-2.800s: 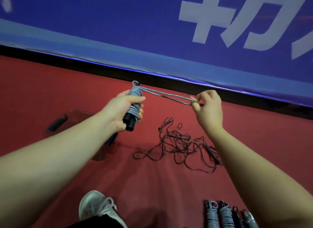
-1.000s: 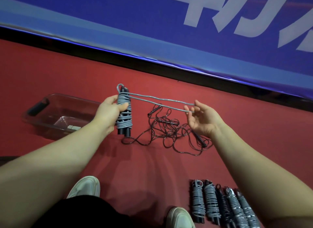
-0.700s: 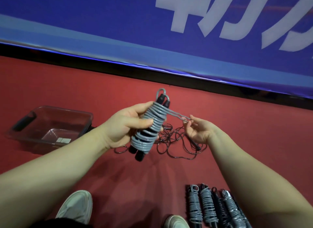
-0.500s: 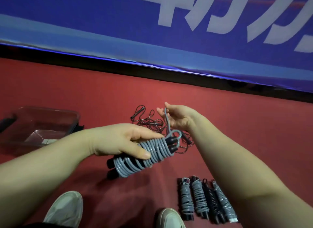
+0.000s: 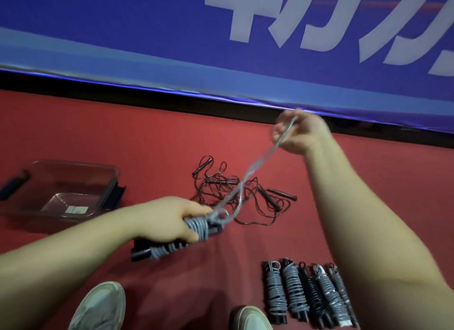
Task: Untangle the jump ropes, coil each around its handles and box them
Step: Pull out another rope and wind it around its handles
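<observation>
Hands, left (image 5: 167, 221) and right (image 5: 302, 133), hold jump rope (image 5: 196, 227), seemingly pointing upper-right.

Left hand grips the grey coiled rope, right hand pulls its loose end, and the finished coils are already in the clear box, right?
Not the last part. The head view shows the finished coils lying in a row on the red floor at lower right, apart from the clear box. The grey coiled rope is held as you say.

Box (image 5: 108, 177) left; tangled ropes (image 5: 235, 197) centre — coiled ropes (image 5: 307, 290) nearer, right.
</observation>
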Motion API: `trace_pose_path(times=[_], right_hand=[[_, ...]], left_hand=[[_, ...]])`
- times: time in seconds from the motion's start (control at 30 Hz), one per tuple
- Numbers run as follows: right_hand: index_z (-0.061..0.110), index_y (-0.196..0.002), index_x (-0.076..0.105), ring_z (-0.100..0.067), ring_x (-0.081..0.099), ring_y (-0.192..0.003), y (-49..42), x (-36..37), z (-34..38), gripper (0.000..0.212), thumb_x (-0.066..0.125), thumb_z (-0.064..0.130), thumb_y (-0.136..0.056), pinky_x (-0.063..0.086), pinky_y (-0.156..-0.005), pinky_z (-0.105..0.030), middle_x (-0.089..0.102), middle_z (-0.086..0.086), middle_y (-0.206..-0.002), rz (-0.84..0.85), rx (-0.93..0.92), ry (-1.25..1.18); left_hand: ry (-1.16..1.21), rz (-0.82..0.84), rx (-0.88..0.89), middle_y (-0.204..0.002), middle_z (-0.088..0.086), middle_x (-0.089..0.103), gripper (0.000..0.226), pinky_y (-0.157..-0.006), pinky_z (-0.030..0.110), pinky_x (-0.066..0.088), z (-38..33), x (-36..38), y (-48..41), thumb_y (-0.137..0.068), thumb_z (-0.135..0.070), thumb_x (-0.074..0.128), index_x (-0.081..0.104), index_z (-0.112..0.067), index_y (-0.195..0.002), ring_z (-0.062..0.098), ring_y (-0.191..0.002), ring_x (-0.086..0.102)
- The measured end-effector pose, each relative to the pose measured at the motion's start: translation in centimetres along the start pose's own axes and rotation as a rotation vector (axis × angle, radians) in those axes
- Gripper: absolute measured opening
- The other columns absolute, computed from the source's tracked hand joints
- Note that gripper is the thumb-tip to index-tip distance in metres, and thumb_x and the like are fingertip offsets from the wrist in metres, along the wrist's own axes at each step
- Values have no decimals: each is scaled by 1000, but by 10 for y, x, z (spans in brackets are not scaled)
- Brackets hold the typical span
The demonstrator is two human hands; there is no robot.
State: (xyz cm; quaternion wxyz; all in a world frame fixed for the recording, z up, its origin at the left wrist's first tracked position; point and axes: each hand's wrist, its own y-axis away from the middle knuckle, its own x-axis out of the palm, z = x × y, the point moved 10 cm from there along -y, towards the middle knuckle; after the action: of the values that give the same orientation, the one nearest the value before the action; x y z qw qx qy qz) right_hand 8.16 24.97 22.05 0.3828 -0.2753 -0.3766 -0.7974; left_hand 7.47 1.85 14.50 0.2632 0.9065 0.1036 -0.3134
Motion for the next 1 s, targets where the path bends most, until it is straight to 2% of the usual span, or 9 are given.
trace_pose_path(times=[0.23, 0.33, 0.47, 0.53, 0.6, 0.7, 0.83, 0.9, 1.0], right_hand=[[21, -47, 32, -7, 12, -42, 51, 49, -44, 41, 48, 32, -82, 22, -46, -20, 13, 10, -52, 385, 91, 310], [24, -51, 22, -7, 12, -42, 51, 44, -75, 46, 55, 38, -80, 24, -44, -20, 12, 9, -50, 413, 123, 207], [17, -60, 37, -7, 36, -41, 14, -37, -44, 35, 50, 21, -92, 37, -50, -20, 30, 6, -46, -27, 9, 69], [15, -74, 45, -10, 50, -60, 13, -97, -24, 23, 47, 18, -97, 42, -66, -24, 45, 2, -65, -329, -75, 301], [16, -84, 51, -16, 55, -80, 14, -114, -9, 12, 52, 18, -96, 41, -76, -29, 53, -3, -87, -431, -227, 750], [27, -83, 52, -7, 55, -86, 22, -40, -33, 10, 60, 27, -90, 39, -80, -22, 59, 9, -90, -89, -538, 1313], [28, -119, 49, -1, 51, -113, 36, 47, -128, 40, 63, 41, -85, 37, -97, -18, 56, 11, -124, 474, -556, 1657], [24, -125, 39, -3, 53, -109, 36, 61, -154, 53, 67, 39, -83, 41, -97, -23, 55, 4, -126, 551, -493, 1623], [21, -116, 36, 2, 61, -84, 33, 63, -160, 40, 63, 32, -88, 46, -77, -16, 65, 2, -98, 541, -358, 1417]], left_hand=[[196, -785, -229, -113, -1, 67, 49, -83, 24, 40, 72, -97, 17, -77, -12, 70, 61, -28, -123, 17, -105, 61], [366, -954, -198, -103, 5, 69, 46, -91, 33, 44, 85, -116, 33, -76, -7, 69, 63, -26, -118, 25, -104, 62], [83, -975, -241, -127, 2, 62, 55, -92, 32, 43, 88, -123, 44, -84, -22, 65, 49, -33, -136, 25, -118, 56], [-191, -956, -276, -129, 2, 61, 55, -86, 33, 45, 77, -126, 50, -88, -31, 59, 41, -39, -140, 27, -117, 55], [-419, -920, -242, -121, 2, 64, 53, -79, 33, 45, 58, -122, 49, -91, -33, 54, 38, -41, -141, 28, -111, 57], [-627, -891, -130, -105, -1, 64, 49, -69, 33, 45, 28, -110, 44, -92, -32, 50, 36, -38, -139, 28, -99, 61], [-681, -878, -66, -100, -4, 64, 46, -61, 31, 41, 7, -104, 45, -90, -31, 51, 37, -37, -134, 26, -92, 62], [-680, -885, -64, -99, -2, 64, 47, -62, 32, 41, 5, -104, 48, -90, -33, 52, 37, -36, -135, 27, -93, 62], [-635, -901, -60, -100, -1, 64, 49, -66, 33, 43, 6, -106, 54, -90, -32, 52, 37, -36, -137, 27, -96, 61]])
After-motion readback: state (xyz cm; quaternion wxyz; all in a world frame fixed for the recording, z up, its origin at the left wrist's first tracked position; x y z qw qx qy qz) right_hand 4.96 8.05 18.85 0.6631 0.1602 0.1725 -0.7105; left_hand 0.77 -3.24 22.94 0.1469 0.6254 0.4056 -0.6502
